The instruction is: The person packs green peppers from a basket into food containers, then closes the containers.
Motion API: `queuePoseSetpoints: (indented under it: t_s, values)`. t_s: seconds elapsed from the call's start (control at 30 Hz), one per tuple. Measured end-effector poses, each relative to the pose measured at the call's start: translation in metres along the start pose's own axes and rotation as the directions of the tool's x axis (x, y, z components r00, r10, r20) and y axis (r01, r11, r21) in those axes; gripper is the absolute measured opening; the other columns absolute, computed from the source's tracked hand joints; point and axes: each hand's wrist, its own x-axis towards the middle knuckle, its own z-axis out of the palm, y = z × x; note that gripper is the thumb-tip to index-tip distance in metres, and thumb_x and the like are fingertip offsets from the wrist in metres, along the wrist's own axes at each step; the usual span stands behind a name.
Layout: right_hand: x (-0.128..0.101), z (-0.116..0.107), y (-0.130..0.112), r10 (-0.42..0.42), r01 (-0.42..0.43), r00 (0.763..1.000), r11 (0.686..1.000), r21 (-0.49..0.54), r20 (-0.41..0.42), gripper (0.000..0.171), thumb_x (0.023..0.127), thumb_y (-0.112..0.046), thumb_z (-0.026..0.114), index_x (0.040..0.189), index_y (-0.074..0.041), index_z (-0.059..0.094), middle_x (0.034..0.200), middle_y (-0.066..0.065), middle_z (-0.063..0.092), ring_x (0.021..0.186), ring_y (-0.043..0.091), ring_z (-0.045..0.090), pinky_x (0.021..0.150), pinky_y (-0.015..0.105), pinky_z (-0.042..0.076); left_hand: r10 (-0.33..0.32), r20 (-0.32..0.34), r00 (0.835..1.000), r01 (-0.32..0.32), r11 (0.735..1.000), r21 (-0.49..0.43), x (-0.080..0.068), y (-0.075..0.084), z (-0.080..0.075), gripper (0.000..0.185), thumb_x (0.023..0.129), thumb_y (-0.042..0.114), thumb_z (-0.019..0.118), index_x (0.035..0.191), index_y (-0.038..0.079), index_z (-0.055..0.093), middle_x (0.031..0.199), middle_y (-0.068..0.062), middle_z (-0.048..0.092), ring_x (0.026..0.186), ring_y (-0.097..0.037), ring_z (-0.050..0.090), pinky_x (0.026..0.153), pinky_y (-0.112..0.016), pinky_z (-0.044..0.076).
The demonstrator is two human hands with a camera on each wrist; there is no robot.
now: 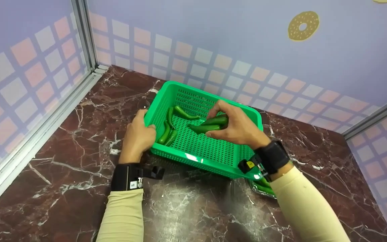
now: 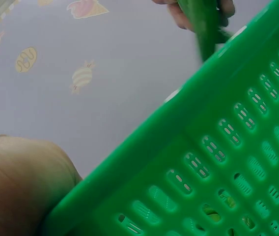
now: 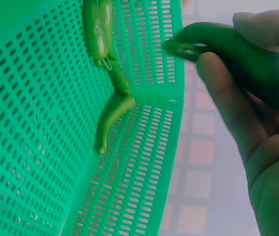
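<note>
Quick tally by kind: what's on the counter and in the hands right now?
Green basket: 1
Green peppers lying in the basket: 4
Green peppers in the right hand: 2
Tray partly hidden under the right wrist: 1, peppers in it uncountable
Total: 8

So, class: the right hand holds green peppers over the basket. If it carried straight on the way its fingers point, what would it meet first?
Probably the curved pepper lying in the basket. The right hand and its peppers point left, toward the far wall; depth is unclear, so it may pass above.
</note>
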Motion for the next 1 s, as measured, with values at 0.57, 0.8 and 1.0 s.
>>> queuePoseSetpoints:
  t_s: [0.57,0.8,1.0]
  values:
    - [-0.025,0.019,-0.008,-0.029,0.056,0.992,0.973,0.224,-0.122,0.040,0.084,-0.011,0.087,0.120,-0.009,0.070,0.125,0.008,0.069,0.098,0.016,0.070,0.084,0.028,0.059,0.005,-0.043,0.999,-0.005,1.000,0.010,0.000,0.001,0.007,0.058,0.104,0.016,0.048,0.161,0.018,0.037,0.137,-0.022,0.065,0.124,-0.041,0.062,0.103,-0.058,0.047]
    - [-0.039,0.011,-0.007,-0.019,0.056,0.990,0.962,0.269,-0.137,0.040,0.085,-0.007,0.086,0.121,-0.007,0.070,0.124,0.010,0.068,0.098,0.017,0.070,0.085,0.028,0.060,0.016,-0.036,0.999,-0.016,1.000,0.013,0.000,0.000,0.006,0.058,0.104,0.015,0.047,0.161,0.017,0.036,0.133,-0.023,0.066,0.119,-0.041,0.063,0.099,-0.056,0.048]
    - [-0.053,-0.003,-0.002,-0.010,0.057,0.986,0.959,0.279,-0.166,0.041,0.082,0.000,0.086,0.120,-0.003,0.070,0.123,0.012,0.068,0.093,0.017,0.070,0.081,0.026,0.060,0.001,-0.005,1.000,-0.001,1.000,0.009,0.000,0.001,0.000,0.059,0.107,0.017,0.044,0.164,0.018,0.029,0.134,-0.023,0.064,0.110,-0.037,0.062,0.087,-0.047,0.046]
